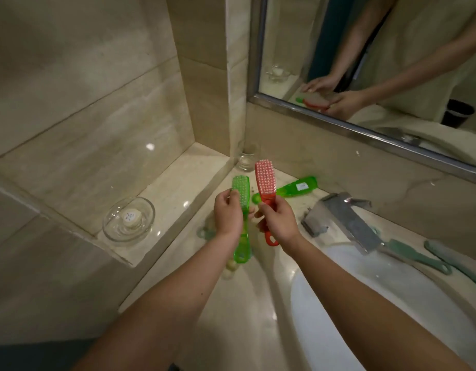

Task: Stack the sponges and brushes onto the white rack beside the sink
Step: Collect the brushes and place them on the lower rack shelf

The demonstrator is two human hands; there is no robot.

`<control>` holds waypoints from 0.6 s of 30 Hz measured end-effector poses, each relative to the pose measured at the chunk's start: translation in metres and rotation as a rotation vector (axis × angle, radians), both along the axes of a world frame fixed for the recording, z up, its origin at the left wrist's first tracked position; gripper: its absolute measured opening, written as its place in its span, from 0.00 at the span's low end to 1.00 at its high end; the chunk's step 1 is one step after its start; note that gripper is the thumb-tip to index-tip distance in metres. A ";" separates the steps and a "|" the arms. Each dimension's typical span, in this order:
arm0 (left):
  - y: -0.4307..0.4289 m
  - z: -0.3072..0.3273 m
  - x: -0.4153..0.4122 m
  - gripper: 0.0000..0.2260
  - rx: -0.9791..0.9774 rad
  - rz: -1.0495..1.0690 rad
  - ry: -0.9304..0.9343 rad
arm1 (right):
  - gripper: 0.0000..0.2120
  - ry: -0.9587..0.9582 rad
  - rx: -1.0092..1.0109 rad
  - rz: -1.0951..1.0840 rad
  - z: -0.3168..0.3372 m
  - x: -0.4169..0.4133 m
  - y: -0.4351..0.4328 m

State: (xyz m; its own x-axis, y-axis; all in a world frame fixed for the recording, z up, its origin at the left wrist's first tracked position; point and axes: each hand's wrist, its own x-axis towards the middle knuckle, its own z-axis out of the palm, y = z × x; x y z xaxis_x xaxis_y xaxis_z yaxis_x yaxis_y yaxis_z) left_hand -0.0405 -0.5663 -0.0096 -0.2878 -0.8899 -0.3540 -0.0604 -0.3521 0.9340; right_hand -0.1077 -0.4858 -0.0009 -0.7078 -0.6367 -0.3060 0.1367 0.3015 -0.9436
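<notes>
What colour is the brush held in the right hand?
Red, with pale bristles; the right hand grips the red brush by its handle. Head view shows it.

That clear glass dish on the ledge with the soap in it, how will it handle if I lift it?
The glass dish looks fragile and is probably heavy for its size, being clear glass. Its smooth surface may be slippery, and it could slide easily on the polished ledge. Low and wide, it seems unlikely to tip, though the soap could shift.
</notes>
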 end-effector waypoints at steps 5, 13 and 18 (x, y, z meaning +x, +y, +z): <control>0.061 0.014 -0.007 0.07 -0.019 -0.108 0.051 | 0.01 0.033 0.011 -0.086 0.001 0.003 0.076; 0.165 0.033 -0.017 0.06 -0.036 -0.261 0.076 | 0.01 0.056 0.025 -0.228 0.011 0.007 0.197; 0.229 0.040 -0.032 0.07 -0.042 -0.398 0.066 | 0.04 0.079 0.030 -0.329 0.020 0.001 0.266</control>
State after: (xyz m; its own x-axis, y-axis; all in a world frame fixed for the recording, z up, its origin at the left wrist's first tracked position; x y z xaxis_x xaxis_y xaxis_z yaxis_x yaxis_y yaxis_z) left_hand -0.0725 -0.3372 0.0306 -0.6334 -0.7179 -0.2887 -0.1237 -0.2743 0.9536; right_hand -0.1065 -0.2193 0.0191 -0.8963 -0.3617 -0.2567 0.1577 0.2812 -0.9466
